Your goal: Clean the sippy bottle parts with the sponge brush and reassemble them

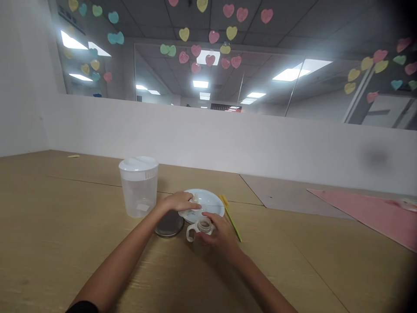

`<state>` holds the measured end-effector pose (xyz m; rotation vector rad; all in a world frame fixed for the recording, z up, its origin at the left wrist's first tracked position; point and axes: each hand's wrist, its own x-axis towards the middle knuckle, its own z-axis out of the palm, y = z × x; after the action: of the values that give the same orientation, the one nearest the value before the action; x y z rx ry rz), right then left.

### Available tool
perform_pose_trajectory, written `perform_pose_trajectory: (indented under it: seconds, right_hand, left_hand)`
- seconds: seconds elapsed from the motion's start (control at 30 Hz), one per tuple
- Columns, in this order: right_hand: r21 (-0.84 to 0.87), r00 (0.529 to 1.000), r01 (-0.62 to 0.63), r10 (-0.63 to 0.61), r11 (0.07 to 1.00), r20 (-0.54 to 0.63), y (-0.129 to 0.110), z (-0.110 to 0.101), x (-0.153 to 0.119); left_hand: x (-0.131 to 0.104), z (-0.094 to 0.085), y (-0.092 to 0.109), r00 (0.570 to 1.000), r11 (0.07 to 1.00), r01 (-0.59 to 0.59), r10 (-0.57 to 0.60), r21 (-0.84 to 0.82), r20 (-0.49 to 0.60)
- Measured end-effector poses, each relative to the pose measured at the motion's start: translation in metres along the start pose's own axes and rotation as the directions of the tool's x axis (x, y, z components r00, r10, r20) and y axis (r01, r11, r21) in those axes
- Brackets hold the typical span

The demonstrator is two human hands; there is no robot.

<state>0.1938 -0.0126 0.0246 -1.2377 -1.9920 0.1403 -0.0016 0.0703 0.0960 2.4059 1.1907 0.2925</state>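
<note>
A clear bottle with a white handled collar [204, 224] stands in front of a white plate [213, 204], its round mouth uncovered. My right hand [221, 234] is wrapped round the bottle's right side. Over the left part of the plate, my left hand [182, 202] has its fingers round a small clear piece with a pale tip [195, 198], which looks like a nipple top. Part of that piece is hidden by the fingers. Beneath my left wrist lies a dark round disc [169, 224]. A brush with yellow bristles and a green handle [233, 224] lies right of the plate.
A translucent bucket with a white lid [139, 187] stands left of the plate. On the wooden table [81, 217], a grey mat [286, 198] and a pink cloth [368, 213] lie at the right. A white wall [195, 134] with windows above runs behind the table.
</note>
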Motion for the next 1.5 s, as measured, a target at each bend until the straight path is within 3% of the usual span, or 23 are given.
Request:
perform_pose_trajectory:
  seconds: [0.13, 0.27, 0.43, 0.67, 0.97, 1.13, 1.27, 1.37, 1.5]
  right_hand:
    - [0.021, 1.0, 0.001, -0.002, 1.0, 0.012, -0.003, -0.002, 0.001]
    - [0.023, 0.999, -0.023, 0.023, 0.999, 0.024, -0.007, -0.004, 0.001]
    - [0.011, 1.0, -0.008, 0.008, 1.0, 0.022, -0.006, -0.003, 0.001]
    - [-0.018, 1.0, -0.008, 0.009, 1.0, 0.012, -0.004, -0.001, 0.0]
    - [-0.048, 0.999, 0.042, -0.042, 0.998, -0.007, -0.002, 0.0, 0.0]
    - [-0.055, 0.998, 0.059, -0.06, 0.997, -0.014, 0.001, 0.0, -0.001]
    - [-0.063, 0.989, 0.141, -0.143, 0.988, -0.025, 0.004, -0.002, -0.004]
    - [-0.038, 0.981, 0.15, -0.154, 0.988, -0.115, 0.003, -0.004, -0.005]
    - [0.022, 0.957, 0.032, -0.024, 0.999, -0.289, -0.001, -0.01, -0.003]
  left_hand:
    - [0.005, 0.007, -0.001, 0.997, 1.0, 0.002, -0.002, -0.003, 0.075]
    - [0.009, 0.014, -0.002, 0.997, 1.0, 0.021, -0.021, 0.003, 0.073]
    - [0.01, 0.016, -0.004, 0.999, 1.0, 0.029, -0.029, -0.01, 0.012]
    - [0.016, 0.011, -0.008, 0.982, 0.998, 0.029, -0.039, -0.056, -0.187]
    - [0.016, 0.024, -0.006, 0.991, 0.996, 0.007, -0.019, -0.085, -0.136]
    - [0.012, 0.015, 0.005, 0.967, 0.999, 0.049, -0.052, -0.017, -0.248]
    - [0.004, 0.003, 0.021, 0.94, 0.998, -0.024, 0.039, 0.05, -0.34]
    - [-0.005, -0.002, 0.038, 0.924, 0.987, -0.059, 0.11, 0.148, -0.365]
    - [-0.02, 0.001, 0.065, 0.903, 0.929, -0.16, 0.274, 0.333, -0.331]
